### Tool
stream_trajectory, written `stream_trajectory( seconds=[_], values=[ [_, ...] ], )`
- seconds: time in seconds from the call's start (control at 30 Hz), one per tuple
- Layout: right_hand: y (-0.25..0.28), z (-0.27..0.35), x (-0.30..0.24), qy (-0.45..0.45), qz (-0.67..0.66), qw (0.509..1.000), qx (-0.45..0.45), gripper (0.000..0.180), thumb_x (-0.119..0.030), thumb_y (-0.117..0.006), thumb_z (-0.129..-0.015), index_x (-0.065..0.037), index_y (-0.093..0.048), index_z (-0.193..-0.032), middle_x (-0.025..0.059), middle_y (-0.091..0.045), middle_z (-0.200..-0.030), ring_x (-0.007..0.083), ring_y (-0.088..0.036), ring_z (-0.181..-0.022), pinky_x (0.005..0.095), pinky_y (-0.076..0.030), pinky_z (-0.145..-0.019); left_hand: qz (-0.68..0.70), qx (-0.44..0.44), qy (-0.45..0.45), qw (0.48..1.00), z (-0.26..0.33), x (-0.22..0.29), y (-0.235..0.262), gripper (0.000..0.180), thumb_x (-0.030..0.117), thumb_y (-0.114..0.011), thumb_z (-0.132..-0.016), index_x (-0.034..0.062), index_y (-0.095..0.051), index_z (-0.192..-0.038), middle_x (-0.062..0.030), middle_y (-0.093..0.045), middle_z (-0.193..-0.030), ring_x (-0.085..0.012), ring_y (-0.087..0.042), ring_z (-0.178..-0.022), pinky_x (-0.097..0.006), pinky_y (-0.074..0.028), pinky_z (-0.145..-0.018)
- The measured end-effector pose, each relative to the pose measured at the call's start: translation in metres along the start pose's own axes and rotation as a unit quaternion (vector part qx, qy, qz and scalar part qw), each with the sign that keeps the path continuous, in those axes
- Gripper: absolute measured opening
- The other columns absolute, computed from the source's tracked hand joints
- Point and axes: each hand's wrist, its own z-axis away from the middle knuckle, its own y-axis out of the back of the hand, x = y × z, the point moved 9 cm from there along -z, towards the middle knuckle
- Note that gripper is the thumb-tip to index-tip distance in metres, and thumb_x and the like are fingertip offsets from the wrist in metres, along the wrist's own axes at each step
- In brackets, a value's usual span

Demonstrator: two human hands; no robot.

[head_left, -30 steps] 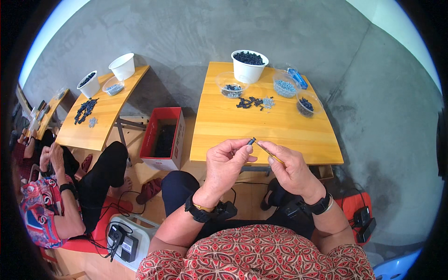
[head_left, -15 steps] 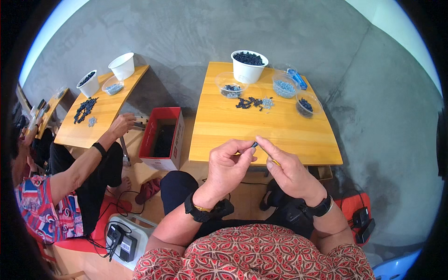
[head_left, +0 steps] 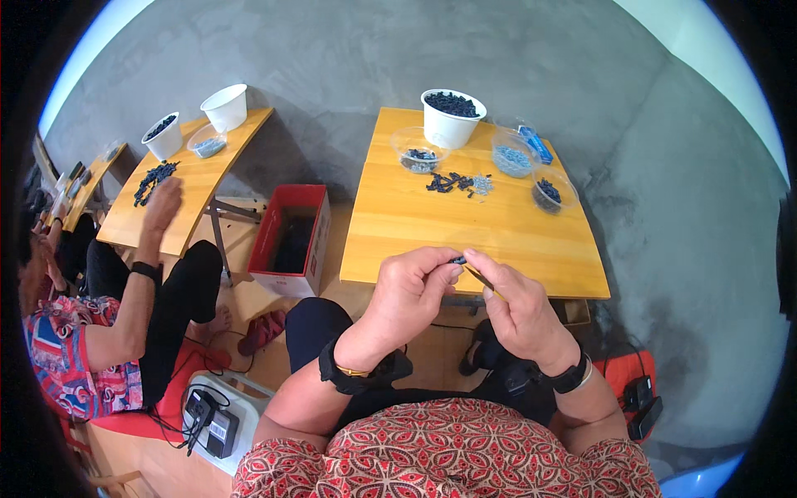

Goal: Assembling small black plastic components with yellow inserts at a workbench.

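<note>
Both hands stayed raised over the bench [head_left: 398, 241]: my left hand [head_left: 411, 290] pinched a dark part [head_left: 458, 260], my right hand [head_left: 519, 303] gripped a thin stick [head_left: 480, 277]; a neighbour's hand [head_left: 162, 199] had reached their own bench.

We cannot make out the small dark piece [head_left: 457, 260] pinched in our left hand [head_left: 413, 290]; our fingertips cover most of it. The dark bits [head_left: 452, 181] on the counter [head_left: 465, 224] beyond it are too small to identify. The co-worker [head_left: 91, 332] left of the counter is cut off by the picture's rim.
</note>
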Motion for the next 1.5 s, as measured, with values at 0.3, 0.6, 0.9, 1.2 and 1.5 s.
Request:
stream_trajectory(
  seconds=[0.3,0.6,0.9,1.2,1.5],
  values=[
    [-0.002,0.007,0.006,-0.002,-0.021,0.999,0.039,0.054,0.008,-0.045,-0.072,-0.006,-0.041,-0.124,0.0149,-0.052,-0.073,0.0309,-0.053,-0.062,0.0355,-0.044,-0.059,-0.197,0.108,-0.217,0.95,0.008,0.047,0.003,0.012,-0.003,-0.062,-0.07,0.0006,-0.059,-0.082,-0.0121,-0.056,-0.063,-0.0249,-0.057,-0.055,-0.03,-0.044,-0.049],
    [0.002,0.011,0.009,-0.026,-0.048,0.998,0.037,0.048,0.006,-0.046,-0.075,-0.005,-0.043,-0.122,0.0168,-0.057,-0.085,0.0306,-0.057,-0.075,0.0346,-0.045,-0.068,-0.178,0.072,-0.215,0.958,0.006,0.043,-0.004,0.015,-0.004,-0.061,-0.07,0.0008,-0.059,-0.083,-0.0122,-0.057,-0.066,-0.0245,-0.057,-0.057,-0.03,-0.044,-0.05],
    [0.014,0.01,0.006,0.019,-0.072,0.995,0.061,0.042,0.005,-0.044,-0.079,-0.004,-0.046,-0.12,0.0179,-0.058,-0.093,0.0284,-0.059,-0.083,0.0316,-0.045,-0.073,-0.161,0.07,-0.186,0.967,0.004,0.039,-0.004,0.012,-0.004,-0.059,-0.073,-0.0005,-0.059,-0.085,-0.0116,-0.056,-0.063,-0.0226,-0.058,-0.057,-0.029,-0.044,-0.049],
    [0.011,0.01,0.009,0.013,-0.052,0.998,0.02,0.046,0.008,-0.049,-0.074,-0.004,-0.047,-0.118,0.0173,-0.057,-0.082,0.029,-0.059,-0.072,0.0316,-0.046,-0.063,-0.175,0.038,-0.191,0.965,0.005,0.04,-0.009,0.009,-0.003,-0.056,-0.076,-0.0026,-0.057,-0.084,-0.0113,-0.053,-0.061,-0.0224,-0.055,-0.052,-0.031,-0.042,-0.047],
    [0.016,0.003,0.002,-0.013,-0.037,0.999,0.025,0.042,0.007,-0.05,-0.073,-0.002,-0.048,-0.114,0.0178,-0.058,-0.086,0.031,-0.059,-0.075,0.034,-0.047,-0.066,-0.076,-0.059,-0.081,0.992,0.003,0.02,-0.02,0.013,0.006,-0.05,-0.085,-0.0045,-0.056,-0.083,-0.0088,-0.053,-0.061,-0.0151,-0.057,-0.05,-0.025,-0.045,-0.046]
  ],
)
